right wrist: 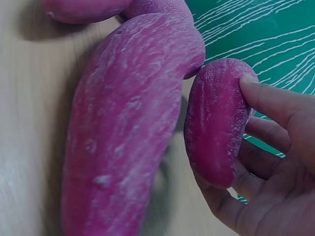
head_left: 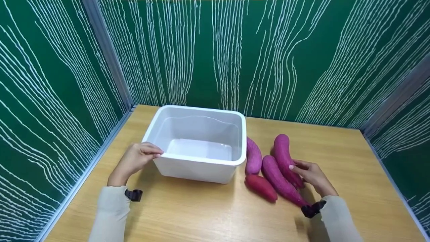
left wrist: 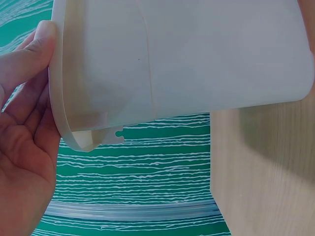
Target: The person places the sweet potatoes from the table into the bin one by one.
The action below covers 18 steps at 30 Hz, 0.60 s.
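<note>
At its front left corner, the white plastic bin (head_left: 198, 171) has its rim pinched between the thumb and fingers of my left hand (head_left: 134, 163). The left wrist view shows that thumb (left wrist: 45, 42) over the rim. My right hand (head_left: 314, 176) grips a long pink-purple sweet potato (head_left: 283, 153), thumb on one side and fingers around the other. Left of it lies a second long sweet potato (head_left: 278, 178), large in the right wrist view. A third one (head_left: 253, 158) lies against the bin's right side, and a shorter red sweet potato (head_left: 261, 187) is in front of it.
The bin stands upright on a wooden table (head_left: 201, 211), its inside bare. Green panels (head_left: 201, 84) with white wavy lines enclose the table at the back and both sides, joined by grey metal posts (head_left: 111, 57).
</note>
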Each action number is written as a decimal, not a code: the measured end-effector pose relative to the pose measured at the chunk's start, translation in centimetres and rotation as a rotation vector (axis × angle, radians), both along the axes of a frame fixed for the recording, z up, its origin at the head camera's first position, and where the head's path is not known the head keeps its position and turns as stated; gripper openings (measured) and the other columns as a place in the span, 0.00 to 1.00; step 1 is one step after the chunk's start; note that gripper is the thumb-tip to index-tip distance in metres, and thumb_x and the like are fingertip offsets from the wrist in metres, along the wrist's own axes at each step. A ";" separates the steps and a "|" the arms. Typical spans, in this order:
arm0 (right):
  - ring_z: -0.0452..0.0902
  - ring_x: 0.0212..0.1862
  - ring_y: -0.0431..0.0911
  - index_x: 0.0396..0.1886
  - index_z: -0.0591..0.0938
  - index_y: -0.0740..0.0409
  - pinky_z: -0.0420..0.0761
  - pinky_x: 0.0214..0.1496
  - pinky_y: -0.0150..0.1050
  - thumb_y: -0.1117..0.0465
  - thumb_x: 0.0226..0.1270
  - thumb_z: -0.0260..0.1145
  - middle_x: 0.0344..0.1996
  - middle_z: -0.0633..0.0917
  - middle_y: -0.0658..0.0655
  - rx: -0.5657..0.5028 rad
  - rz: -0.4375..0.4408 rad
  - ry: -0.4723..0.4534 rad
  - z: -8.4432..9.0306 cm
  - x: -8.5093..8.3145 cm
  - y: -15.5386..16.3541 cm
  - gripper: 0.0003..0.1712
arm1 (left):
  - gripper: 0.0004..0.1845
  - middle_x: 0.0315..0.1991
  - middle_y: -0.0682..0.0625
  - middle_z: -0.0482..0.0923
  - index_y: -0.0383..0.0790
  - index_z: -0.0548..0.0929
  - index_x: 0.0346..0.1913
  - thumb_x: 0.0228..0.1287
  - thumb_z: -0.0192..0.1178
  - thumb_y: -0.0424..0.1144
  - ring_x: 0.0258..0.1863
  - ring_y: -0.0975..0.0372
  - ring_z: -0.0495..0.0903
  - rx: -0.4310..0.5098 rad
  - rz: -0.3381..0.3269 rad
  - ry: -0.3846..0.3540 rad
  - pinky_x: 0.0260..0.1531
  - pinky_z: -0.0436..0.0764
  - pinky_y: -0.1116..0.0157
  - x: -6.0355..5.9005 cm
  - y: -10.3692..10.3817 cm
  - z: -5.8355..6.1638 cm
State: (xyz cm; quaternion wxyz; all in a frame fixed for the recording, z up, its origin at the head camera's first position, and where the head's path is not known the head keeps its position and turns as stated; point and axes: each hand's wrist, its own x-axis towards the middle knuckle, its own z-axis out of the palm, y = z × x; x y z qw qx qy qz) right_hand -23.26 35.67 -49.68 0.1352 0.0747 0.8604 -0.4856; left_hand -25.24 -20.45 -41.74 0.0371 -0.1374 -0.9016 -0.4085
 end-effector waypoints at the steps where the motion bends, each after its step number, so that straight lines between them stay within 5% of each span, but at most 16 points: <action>1: 0.71 0.61 0.54 0.72 0.63 0.60 0.77 0.61 0.50 0.39 0.67 0.59 0.67 0.69 0.69 0.004 0.000 0.006 0.1 0.0 0.0 0.43 | 0.09 0.39 0.47 0.87 0.42 0.90 0.37 0.56 0.66 0.26 0.45 0.54 0.82 0.002 -0.003 0.009 0.54 0.80 0.51 0.0 0.0 0.0; 5: 0.73 0.59 0.53 0.72 0.63 0.61 0.79 0.57 0.47 0.39 0.68 0.59 0.65 0.71 0.69 0.015 0.011 0.034 0.6 -0.1 -0.1 0.42 | 0.08 0.37 0.48 0.87 0.41 0.90 0.36 0.55 0.67 0.26 0.42 0.56 0.83 0.009 -0.015 0.043 0.47 0.83 0.57 0.0 0.0 -0.1; 18: 0.75 0.53 0.46 0.71 0.65 0.59 0.78 0.56 0.44 0.38 0.65 0.61 0.65 0.72 0.66 -0.024 0.026 0.039 2.4 -0.4 -0.6 0.43 | 0.09 0.38 0.47 0.87 0.41 0.90 0.37 0.56 0.67 0.27 0.43 0.55 0.83 0.000 -0.012 0.028 0.50 0.82 0.53 -0.1 0.0 -0.1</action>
